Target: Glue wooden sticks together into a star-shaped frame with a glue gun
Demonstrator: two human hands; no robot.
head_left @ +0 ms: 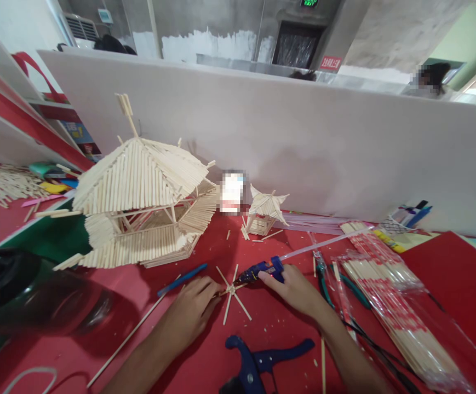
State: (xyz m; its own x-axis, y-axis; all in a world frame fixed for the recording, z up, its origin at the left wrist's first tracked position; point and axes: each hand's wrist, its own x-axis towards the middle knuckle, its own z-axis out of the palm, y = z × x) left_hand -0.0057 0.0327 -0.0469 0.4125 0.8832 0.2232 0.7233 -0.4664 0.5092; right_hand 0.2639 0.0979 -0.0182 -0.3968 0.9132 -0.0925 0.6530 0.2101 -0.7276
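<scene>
My right hand [296, 285] is wrapped round a blue hot glue gun [267, 268], with a long clear glue stick [323, 241] running out of its back end. Its nozzle touches or hovers close over the hub of a small star-shaped frame of wooden sticks [238, 298]; which one, I cannot tell. From the left, my left hand [201, 295] pinches one of the frame's sticks near the centre, its fingertips partly hidden. A blue pen [182, 279] lies just beyond my left hand.
A large stick pavilion model [139, 186] stands back left, a small one [267, 208] at the wall. Blue cutters [258, 358] lie in front. Packs of sticks [394, 312] and green-handled pliers [323, 284] are on the right. A dark bottle [28, 295] is at left.
</scene>
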